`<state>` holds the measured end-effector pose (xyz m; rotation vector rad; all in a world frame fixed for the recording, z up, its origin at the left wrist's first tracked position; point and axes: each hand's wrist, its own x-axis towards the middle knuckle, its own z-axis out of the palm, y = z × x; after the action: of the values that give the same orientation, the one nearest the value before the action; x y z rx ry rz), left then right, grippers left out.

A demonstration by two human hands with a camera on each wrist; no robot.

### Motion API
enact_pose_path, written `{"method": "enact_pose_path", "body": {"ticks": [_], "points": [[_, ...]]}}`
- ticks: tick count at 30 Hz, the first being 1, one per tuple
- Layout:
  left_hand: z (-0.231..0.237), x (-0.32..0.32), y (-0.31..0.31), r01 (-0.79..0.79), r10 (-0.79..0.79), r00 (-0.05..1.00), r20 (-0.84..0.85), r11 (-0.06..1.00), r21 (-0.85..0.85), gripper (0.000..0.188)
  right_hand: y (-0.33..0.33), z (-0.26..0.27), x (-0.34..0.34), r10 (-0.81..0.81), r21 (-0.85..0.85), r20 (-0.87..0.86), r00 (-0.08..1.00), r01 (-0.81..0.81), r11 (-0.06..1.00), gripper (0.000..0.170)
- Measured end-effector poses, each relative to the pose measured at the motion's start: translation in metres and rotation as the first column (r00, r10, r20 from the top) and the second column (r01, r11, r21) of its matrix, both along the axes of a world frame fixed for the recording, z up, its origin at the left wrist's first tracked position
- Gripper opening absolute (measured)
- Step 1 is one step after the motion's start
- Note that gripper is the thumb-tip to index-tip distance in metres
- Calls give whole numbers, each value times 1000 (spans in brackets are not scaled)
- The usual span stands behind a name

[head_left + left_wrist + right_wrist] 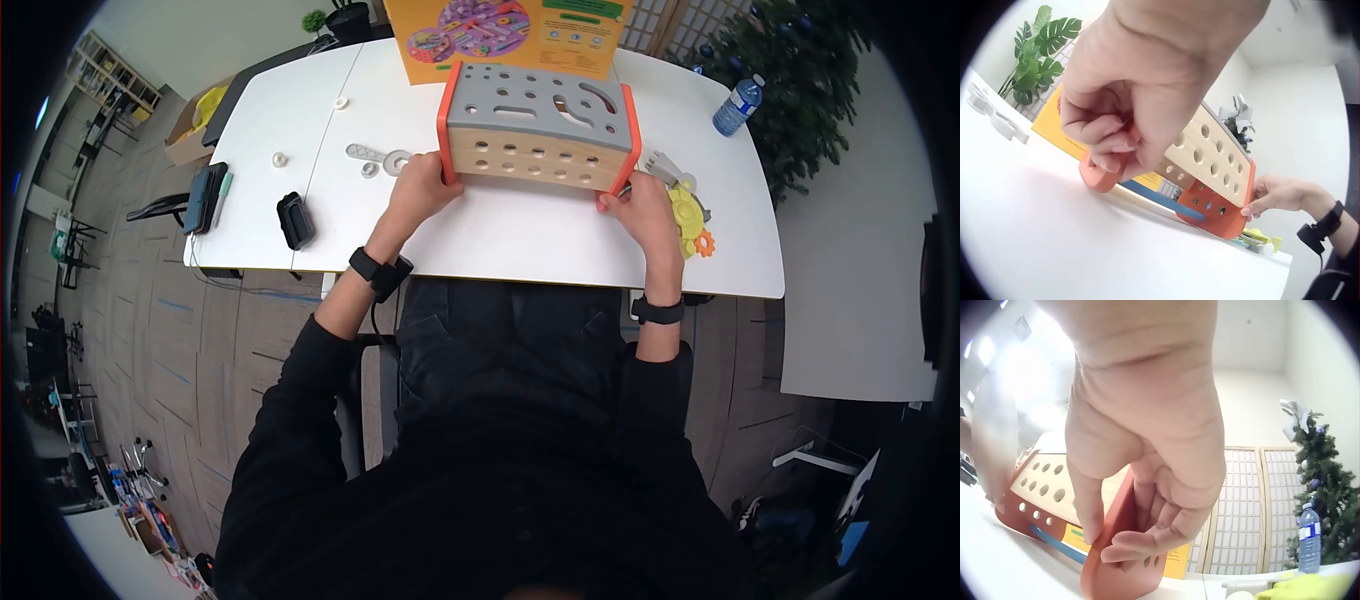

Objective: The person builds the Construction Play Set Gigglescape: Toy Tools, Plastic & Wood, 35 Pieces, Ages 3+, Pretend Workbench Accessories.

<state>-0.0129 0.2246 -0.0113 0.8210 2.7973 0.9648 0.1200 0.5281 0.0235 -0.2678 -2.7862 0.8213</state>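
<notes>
A wooden toy workbench (525,155) with a grey holed top and red end panels stands on the white table. My left hand (420,190) grips the lower part of its left end panel; in the left wrist view the fingers of this hand (1129,94) curl round the red edge (1100,175). At the other end, my right hand (645,215) pinches the right red panel (1125,569) between thumb and fingers, as the right wrist view shows. A blue bar (1160,201) runs low between the two panels.
Grey toy pieces (365,153) and a black case (295,221) lie to the left. Yellow and orange gears (688,212) lie beside my right hand. A water bottle (738,106) stands at the back right, and an orange box (430,60) behind the workbench.
</notes>
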Motion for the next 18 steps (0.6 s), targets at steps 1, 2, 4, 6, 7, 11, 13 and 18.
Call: {"method": "enact_pose_path", "body": {"ticks": [1,2,4,6,7,11,13,18], "points": [[3,4,2,-37,43,993,-111,998,56,21,-3,3,1,-2,0,0,1000,2,1000,15],[8,6,4,-35,41,993,-112,998,57,21,-5,9,0,-8,10,-89,996,9,1000,13],[23,11,6,-93,100,977,-188,995,48,24,-7,17,-3,-20,19,-182,983,24,1000,12],[32,13,11,-137,142,969,-203,990,40,27,-5,24,-8,-14,103,-344,939,53,993,14],[37,14,12,-190,192,957,-217,981,34,32,-6,30,-8,-17,105,-345,938,56,993,14],[60,24,17,-216,221,935,-276,975,49,38,-9,46,-13,-94,173,-400,912,176,969,19],[69,28,19,-209,236,935,-265,970,128,41,-9,47,-14,-110,192,-411,905,203,960,20],[82,31,20,-236,242,917,-318,970,57,45,-10,53,-14,-182,220,-374,909,278,935,21]]}}
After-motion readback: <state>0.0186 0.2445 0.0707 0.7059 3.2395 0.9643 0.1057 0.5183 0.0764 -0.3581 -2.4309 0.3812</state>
